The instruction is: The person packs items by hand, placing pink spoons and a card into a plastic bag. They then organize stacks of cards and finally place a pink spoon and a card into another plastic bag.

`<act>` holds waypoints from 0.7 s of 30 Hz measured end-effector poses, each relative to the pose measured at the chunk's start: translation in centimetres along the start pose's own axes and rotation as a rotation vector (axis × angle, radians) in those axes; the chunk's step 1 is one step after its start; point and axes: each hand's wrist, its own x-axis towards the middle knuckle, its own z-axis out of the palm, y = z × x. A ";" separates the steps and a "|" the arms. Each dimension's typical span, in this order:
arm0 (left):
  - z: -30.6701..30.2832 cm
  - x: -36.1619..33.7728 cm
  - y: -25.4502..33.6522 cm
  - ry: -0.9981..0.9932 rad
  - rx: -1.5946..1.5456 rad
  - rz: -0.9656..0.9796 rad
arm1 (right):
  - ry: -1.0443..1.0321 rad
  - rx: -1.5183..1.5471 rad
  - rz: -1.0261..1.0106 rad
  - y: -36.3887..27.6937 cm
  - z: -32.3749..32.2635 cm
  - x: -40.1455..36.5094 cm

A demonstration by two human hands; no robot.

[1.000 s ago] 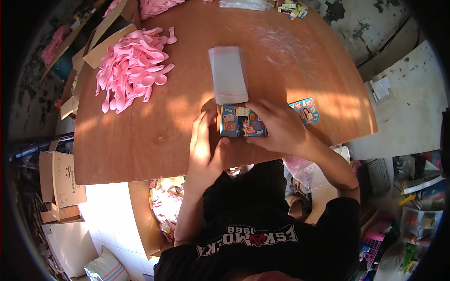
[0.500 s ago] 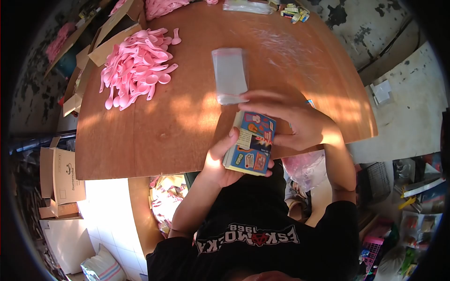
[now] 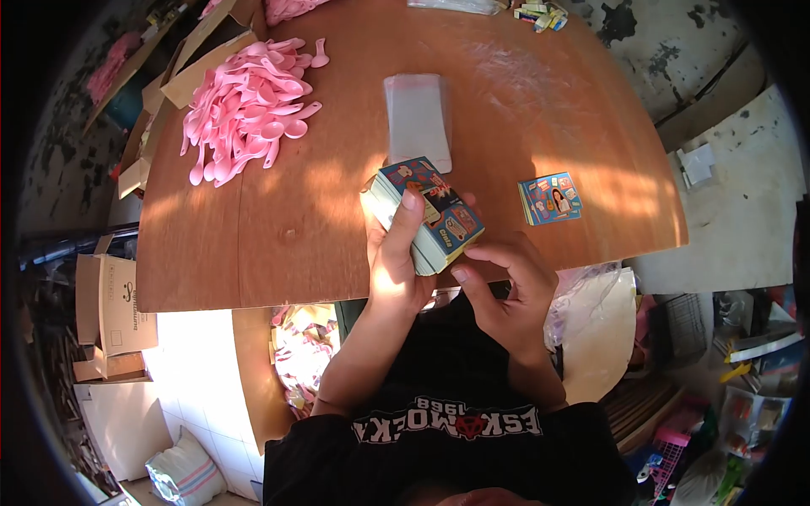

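A thick stack of printed cards (image 3: 460, 223) is tilted over the table's near edge, blue with colourful pictures on its top face. My left hand (image 3: 396, 244) is closed around it, with the thumb across the top card. At the stack's lower right corner is my right hand (image 3: 515, 291), its index fingertip right at the edge, thumb a little apart and the other fingers curled. A smaller pile of the same cards (image 3: 550, 199) lies on the table to the right. Just beyond the held stack rests a pile of clear plastic sleeves (image 3: 417, 118).
A heap of pink plastic spoons (image 3: 249, 110) covers the table's (image 3: 337, 261) left part, beside an open cardboard box (image 3: 207, 63). Small yellow boxes (image 3: 542, 15) and clear plastic packaging (image 3: 456, 5) sit at the far edge. Another carton (image 3: 114, 304) stands below on the left.
My right hand has drawn back toward my body from above the table, uncovering the small card pile on the right. My left hand has tilted the stack and raised it slightly in view.
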 end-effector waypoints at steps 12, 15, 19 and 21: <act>0.6 -0.8 2.2 -0.112 0.098 0.239 | 0.037 0.300 -0.049 4.1 0.0 0.1; 0.5 -0.6 2.0 -0.085 0.157 0.322 | -0.054 0.304 -0.080 4.3 -0.5 0.1; 0.0 -0.5 2.5 -0.092 0.127 0.389 | -0.164 0.228 -0.118 4.0 -1.1 0.4; -0.1 -0.6 2.6 -0.072 0.126 0.418 | -0.162 0.216 -0.128 3.6 -1.4 0.6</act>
